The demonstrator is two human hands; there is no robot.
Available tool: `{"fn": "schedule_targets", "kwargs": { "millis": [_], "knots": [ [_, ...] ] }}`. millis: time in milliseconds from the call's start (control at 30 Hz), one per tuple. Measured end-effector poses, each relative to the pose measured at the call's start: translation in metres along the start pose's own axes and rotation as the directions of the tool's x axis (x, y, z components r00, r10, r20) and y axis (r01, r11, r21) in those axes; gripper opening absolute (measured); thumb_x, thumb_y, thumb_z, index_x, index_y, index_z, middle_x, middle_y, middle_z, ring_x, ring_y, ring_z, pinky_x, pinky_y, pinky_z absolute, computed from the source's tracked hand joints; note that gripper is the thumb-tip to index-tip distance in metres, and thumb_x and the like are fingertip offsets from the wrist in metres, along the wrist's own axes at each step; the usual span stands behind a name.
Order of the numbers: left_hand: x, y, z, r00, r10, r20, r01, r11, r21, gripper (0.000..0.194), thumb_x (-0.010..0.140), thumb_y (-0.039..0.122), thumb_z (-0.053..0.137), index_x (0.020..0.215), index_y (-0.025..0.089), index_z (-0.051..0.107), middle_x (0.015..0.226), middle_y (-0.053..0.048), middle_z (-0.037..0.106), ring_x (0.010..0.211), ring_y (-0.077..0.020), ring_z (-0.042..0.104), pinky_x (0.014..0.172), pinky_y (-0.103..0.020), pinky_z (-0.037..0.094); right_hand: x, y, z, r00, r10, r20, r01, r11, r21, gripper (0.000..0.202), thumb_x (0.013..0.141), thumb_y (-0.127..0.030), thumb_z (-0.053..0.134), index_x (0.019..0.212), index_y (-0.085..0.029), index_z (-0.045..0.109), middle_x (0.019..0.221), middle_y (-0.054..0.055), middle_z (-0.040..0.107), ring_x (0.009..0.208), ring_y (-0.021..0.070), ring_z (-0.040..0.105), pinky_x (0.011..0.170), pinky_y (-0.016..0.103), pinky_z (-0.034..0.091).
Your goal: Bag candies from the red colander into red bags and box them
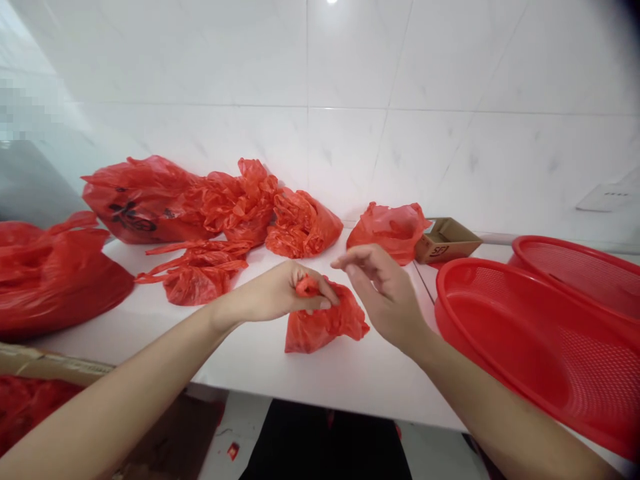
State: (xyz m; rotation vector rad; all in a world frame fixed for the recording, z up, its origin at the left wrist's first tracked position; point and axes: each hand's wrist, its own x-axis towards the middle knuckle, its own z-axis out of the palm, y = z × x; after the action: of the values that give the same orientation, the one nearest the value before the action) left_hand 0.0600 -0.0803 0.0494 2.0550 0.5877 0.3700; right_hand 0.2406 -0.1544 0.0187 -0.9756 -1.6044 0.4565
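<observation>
A small red plastic bag [320, 328] rests near the front of the white table [240, 360], in the middle of the view. My left hand [295, 293] is closed on its upper part, and a bit of red plastic pokes up between thumb and fingers. Just right of the bag and slightly above it is my right hand [383, 287], fingers curved and apart, with nothing visible in it. What the bag holds cannot be seen.
Several red plastic bags [145, 200] line the wall, with a larger one [55, 280] at the left. An open cardboard box [447, 248] stands at the back right. Two red plastic baskets [505, 333] fill the right side. Another cardboard box [50, 363] is below left.
</observation>
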Motion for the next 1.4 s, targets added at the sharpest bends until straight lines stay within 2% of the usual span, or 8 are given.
{"fn": "schedule_targets", "kwargs": {
  "millis": [200,333,467,633,700,967,1133,1400],
  "knots": [
    [0.008,-0.017,0.016,0.958,0.134,-0.253,-0.026,0.921,0.389,0.028,0.065,-0.003,0.048,0.073,0.020,0.063,0.070,0.004,0.065,0.066,-0.0120,0.060,0.059,-0.022,0.042,-0.004,0.045,0.019,0.938,0.331,0.104,-0.343,0.929,0.141,0.027,0.098,-0.040,0.039,0.104,-0.023,0.060,0.076,-0.002,0.058,0.069,0.0123,0.054,0.066,0.026,0.045],
    [0.015,-0.033,0.025,0.848,0.347,-0.401,-0.066,0.819,0.569,0.040,0.062,-0.007,0.043,0.087,0.020,0.059,0.087,0.001,0.065,0.076,-0.0136,0.061,0.061,-0.023,0.042,-0.012,0.048,0.019,0.895,0.414,0.166,-0.441,0.878,0.185,0.028,0.096,-0.036,0.044,0.121,-0.027,0.053,0.060,-0.008,0.041,0.049,0.0094,0.035,0.049,0.022,0.032],
    [0.018,-0.036,0.030,0.813,0.430,-0.392,-0.166,0.818,0.551,0.036,0.076,0.000,0.047,0.102,0.020,0.060,0.109,-0.004,0.064,0.098,-0.0165,0.062,0.075,-0.025,0.048,-0.012,0.051,0.009,0.887,0.378,0.264,-0.439,0.869,0.230,0.023,0.094,-0.037,0.048,0.110,-0.024,0.057,0.074,-0.004,0.053,0.062,0.0101,0.046,0.059,0.023,0.038],
    [0.016,-0.034,0.029,0.919,0.197,-0.342,0.051,0.801,0.596,0.021,0.094,0.025,0.045,0.099,0.025,0.066,0.093,0.000,0.072,0.083,-0.0187,0.066,0.071,-0.028,0.046,-0.017,0.060,-0.006,0.953,0.302,0.010,-0.300,0.950,-0.082,0.038,0.096,-0.047,0.042,0.070,-0.020,0.044,0.062,-0.005,0.042,0.059,0.0099,0.039,0.056,0.022,0.031],
    [0.009,-0.045,0.031,0.915,0.101,-0.391,0.169,0.784,0.598,0.027,0.097,0.031,0.039,0.089,0.024,0.065,0.083,0.000,0.071,0.075,-0.0195,0.064,0.065,-0.029,0.043,-0.022,0.072,-0.016,0.954,0.288,-0.088,-0.301,0.920,-0.250,0.041,0.097,-0.048,0.038,0.067,-0.020,0.041,0.058,-0.005,0.042,0.054,0.0100,0.037,0.054,0.023,0.028],
    [-0.024,-0.114,0.067,0.728,-0.146,-0.670,0.294,0.949,0.112,0.041,0.098,0.047,0.035,0.078,0.022,0.060,0.078,-0.001,0.066,0.076,-0.0184,0.061,0.072,-0.029,0.045,-0.046,0.141,-0.044,0.874,0.429,-0.228,-0.485,0.738,-0.469,0.038,0.096,-0.048,0.034,0.069,-0.023,0.043,0.059,-0.001,0.057,0.058,0.0159,0.056,0.059,0.026,0.033],
    [-0.003,-0.112,0.091,0.607,-0.132,-0.784,0.165,0.986,-0.039,0.039,0.098,0.050,0.035,0.084,0.020,0.057,0.084,-0.003,0.063,0.084,-0.0178,0.061,0.080,-0.029,0.048,-0.047,0.131,-0.006,0.792,0.543,-0.278,-0.608,0.741,-0.286,0.042,0.096,-0.060,0.024,0.080,-0.024,0.040,0.066,-0.002,0.059,0.062,0.0185,0.060,0.057,0.027,0.036],
    [0.047,-0.137,0.110,0.539,-0.194,-0.820,0.482,0.869,0.111,0.041,0.101,0.046,0.018,0.098,0.024,0.052,0.107,-0.007,0.062,0.090,-0.0190,0.063,0.075,-0.030,0.047,-0.064,0.135,0.051,0.843,0.507,-0.181,-0.519,0.678,-0.521,0.028,0.097,-0.045,0.030,0.106,-0.020,0.039,0.080,0.005,0.065,0.068,0.0234,0.062,0.056,0.028,0.032]
  ]
}}
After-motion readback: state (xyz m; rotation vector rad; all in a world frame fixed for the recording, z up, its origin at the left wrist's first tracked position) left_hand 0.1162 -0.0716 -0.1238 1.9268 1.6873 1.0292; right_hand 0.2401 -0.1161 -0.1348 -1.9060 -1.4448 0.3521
